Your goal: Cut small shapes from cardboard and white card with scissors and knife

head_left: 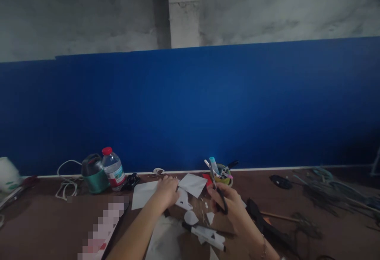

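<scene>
My right hand [227,198] is closed around the black handles of a pair of scissors [220,200], blades pointing up and away. Just beyond them stands a round holder [228,181] with several pens and markers in it. My left hand [168,190] lies palm down among white paper sheets, fingers forward; its fingertips are partly hidden. One sheet [144,194] is to its left, another [192,185] to its right. Cut paper pieces [183,200] lie between my hands. Closer to me are a black-and-white marker [206,236], a small white disc [190,217] and a larger sheet [164,238].
A water bottle with a red cap [114,171], a green container [95,177] and a white cable [67,186] stand or lie at the left. On the right are a black mouse-like object [280,181] and tangled cords [332,190]. A blue panel [190,105] rises behind the table.
</scene>
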`<state>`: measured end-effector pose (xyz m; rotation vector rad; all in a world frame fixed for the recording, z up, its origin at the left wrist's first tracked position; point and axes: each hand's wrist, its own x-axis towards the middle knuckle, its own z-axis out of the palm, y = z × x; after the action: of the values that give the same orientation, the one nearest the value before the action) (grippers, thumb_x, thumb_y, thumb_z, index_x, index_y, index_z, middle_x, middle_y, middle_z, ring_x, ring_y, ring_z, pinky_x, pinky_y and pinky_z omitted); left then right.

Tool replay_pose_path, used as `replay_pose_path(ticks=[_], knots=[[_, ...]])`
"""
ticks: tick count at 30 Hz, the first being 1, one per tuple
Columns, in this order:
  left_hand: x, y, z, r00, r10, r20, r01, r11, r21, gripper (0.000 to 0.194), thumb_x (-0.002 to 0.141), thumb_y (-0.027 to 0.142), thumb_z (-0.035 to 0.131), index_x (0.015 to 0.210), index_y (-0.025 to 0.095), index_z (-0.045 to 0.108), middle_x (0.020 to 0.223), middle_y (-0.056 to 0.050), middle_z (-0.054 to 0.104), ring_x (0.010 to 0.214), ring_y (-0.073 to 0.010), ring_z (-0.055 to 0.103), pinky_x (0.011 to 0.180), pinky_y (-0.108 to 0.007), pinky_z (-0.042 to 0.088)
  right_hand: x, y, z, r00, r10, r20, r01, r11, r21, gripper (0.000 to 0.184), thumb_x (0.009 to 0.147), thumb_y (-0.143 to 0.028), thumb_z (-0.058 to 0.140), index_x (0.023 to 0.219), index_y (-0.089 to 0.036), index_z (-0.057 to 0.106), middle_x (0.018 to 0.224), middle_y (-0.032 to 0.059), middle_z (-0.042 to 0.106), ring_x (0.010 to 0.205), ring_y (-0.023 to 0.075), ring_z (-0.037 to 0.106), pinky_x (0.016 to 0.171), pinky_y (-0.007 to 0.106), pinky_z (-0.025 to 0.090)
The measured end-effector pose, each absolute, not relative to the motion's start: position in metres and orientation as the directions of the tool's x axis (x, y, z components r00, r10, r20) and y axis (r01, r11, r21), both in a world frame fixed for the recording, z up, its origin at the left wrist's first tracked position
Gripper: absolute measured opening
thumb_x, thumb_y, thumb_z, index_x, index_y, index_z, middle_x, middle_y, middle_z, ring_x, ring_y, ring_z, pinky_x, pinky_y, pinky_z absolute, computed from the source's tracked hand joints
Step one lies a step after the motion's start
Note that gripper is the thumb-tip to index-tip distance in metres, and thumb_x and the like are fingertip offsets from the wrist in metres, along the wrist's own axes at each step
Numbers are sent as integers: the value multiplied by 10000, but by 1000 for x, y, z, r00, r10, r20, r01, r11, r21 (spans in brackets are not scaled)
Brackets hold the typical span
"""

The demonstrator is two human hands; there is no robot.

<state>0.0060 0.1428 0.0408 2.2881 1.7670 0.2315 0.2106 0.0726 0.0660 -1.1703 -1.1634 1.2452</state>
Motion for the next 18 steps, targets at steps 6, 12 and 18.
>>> replay_pose_path(ticks=[6, 12, 18], knots=[[41, 130, 39, 424, 898, 117, 899, -433, 69, 479, 659, 479, 681, 1012, 161, 622, 1086, -142, 619, 1083, -325, 497, 950, -464, 351, 212, 75, 63, -1, 1000, -6, -32, -6, -999, 363, 635, -519, 674, 646, -177, 551, 436, -43, 519, 403, 101, 463, 442, 219, 347], [48, 136, 31, 628, 727, 280, 774, -620, -127, 138, 827, 228, 521, 871, 177, 642, 938, -79, 649, 987, -227, 534, 1069, -467, 218, 215, 75, 63, -14, 1000, 5, -45, 5, -999, 354, 648, -513, 666, 681, -175, 568, 438, -41, 522, 409, 104, 457, 443, 226, 332], [1, 137, 70, 219, 750, 624, 932, -351, 95, 230, 877, 195, 421, 806, 202, 640, 930, -58, 673, 952, -211, 554, 1023, -433, 270, 216, 76, 62, 5, 1000, -17, -52, -17, -999, 353, 621, -504, 687, 679, -175, 574, 434, -45, 513, 411, 102, 447, 444, 223, 320]])
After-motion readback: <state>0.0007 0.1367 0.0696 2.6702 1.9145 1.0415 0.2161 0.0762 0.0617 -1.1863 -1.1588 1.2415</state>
